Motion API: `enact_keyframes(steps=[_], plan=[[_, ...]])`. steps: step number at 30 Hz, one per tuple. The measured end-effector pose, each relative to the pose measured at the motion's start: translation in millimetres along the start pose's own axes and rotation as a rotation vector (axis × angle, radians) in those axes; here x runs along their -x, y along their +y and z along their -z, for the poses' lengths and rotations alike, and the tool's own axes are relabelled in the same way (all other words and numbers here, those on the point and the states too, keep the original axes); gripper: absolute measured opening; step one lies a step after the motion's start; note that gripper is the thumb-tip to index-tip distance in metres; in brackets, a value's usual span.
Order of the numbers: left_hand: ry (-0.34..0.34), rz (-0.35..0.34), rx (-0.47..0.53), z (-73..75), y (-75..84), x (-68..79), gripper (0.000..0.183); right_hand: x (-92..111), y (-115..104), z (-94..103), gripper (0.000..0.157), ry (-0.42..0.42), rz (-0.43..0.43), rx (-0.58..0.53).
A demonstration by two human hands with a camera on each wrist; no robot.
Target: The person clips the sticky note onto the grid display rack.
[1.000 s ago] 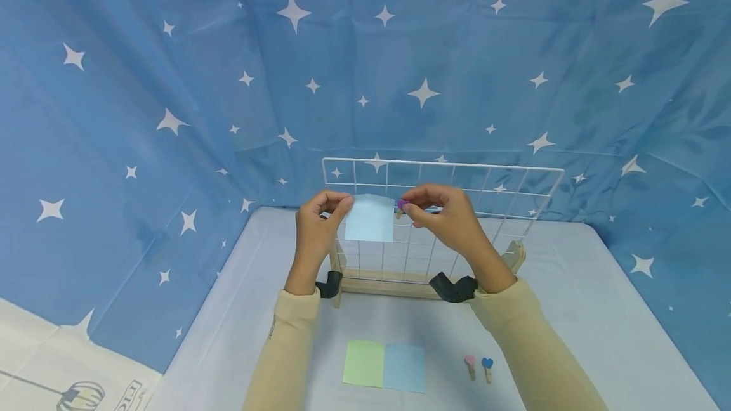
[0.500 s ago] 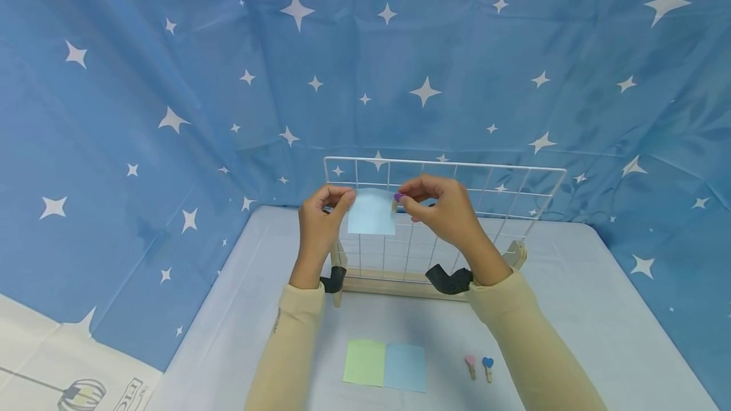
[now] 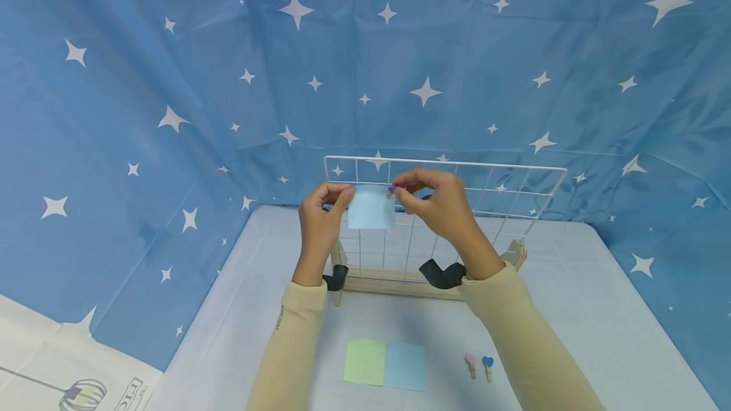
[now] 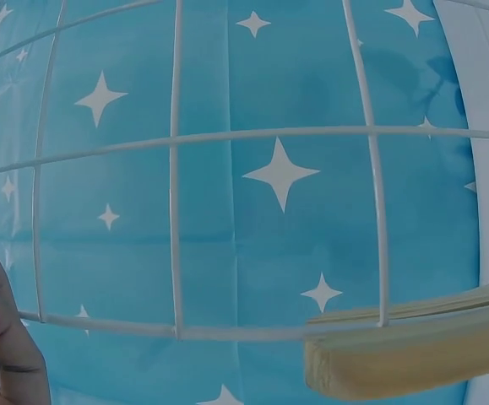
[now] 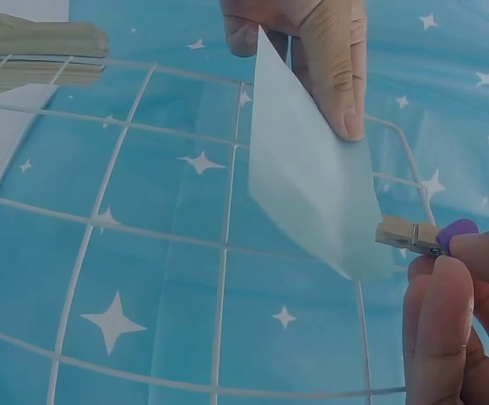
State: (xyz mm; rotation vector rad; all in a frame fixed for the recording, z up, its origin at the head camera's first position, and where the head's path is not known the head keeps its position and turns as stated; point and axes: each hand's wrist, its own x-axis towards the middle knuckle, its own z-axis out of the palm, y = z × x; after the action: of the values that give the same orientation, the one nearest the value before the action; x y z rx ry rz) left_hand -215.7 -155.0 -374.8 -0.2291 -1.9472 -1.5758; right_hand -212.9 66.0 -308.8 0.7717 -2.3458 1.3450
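Observation:
My left hand (image 3: pixel 322 217) pinches a light blue paper square (image 3: pixel 371 208) by its upper left corner, holding it in front of a white wire grid (image 3: pixel 485 208). Between the thumb and fingers of my right hand (image 3: pixel 442 205) is a small wooden clothespin (image 5: pixel 409 234) with a purple top. In the right wrist view the clothespin's tip is right by the paper's edge; whether they touch I cannot tell. The left wrist view catches only part of the left hand (image 4: pixel 3 337) at its edge, and the paper is out of that view.
A wooden base (image 3: pixel 388 281) carries the grid. Nearer on the white table (image 3: pixel 223 347) lie a green paper square (image 3: pixel 363 362) and a blue paper square (image 3: pixel 405 366). To their right are a clothespin with a pink heart (image 3: pixel 471 365) and one with a blue heart (image 3: pixel 488 368).
The paper has risen slightly against the grid. My right hand has moved left and up, bringing the purple-topped clothespin from beside the paper to its upper right corner.

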Motion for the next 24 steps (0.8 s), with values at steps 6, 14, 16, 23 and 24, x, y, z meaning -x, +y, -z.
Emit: enact_keyframes(steps=[6,14,16,23,24], plan=[[0.012,0.0,-0.005,-1.9,1.5,-0.1,0.016,-3.6,-3.8,-3.1,0.009,0.015,0.022,0.0],[0.011,0.001,-0.028,-3.2,1.4,-0.4,0.017,-5.4,-4.8,-7.6,0.007,0.059,0.097,0.035],[0.02,0.007,-0.034,-3.1,2.0,-0.5,0.017,-6.2,-5.4,-9.6,0.007,0.074,0.11,0.045],[0.031,0.021,-0.05,-4.0,2.6,-1.5,0.018,-9.9,-4.8,-16.6,0.009,0.138,0.143,0.075],[0.033,0.019,-0.052,-4.3,2.5,-1.6,0.018,-10.6,-4.7,-17.4,0.01,0.148,0.147,0.086]])
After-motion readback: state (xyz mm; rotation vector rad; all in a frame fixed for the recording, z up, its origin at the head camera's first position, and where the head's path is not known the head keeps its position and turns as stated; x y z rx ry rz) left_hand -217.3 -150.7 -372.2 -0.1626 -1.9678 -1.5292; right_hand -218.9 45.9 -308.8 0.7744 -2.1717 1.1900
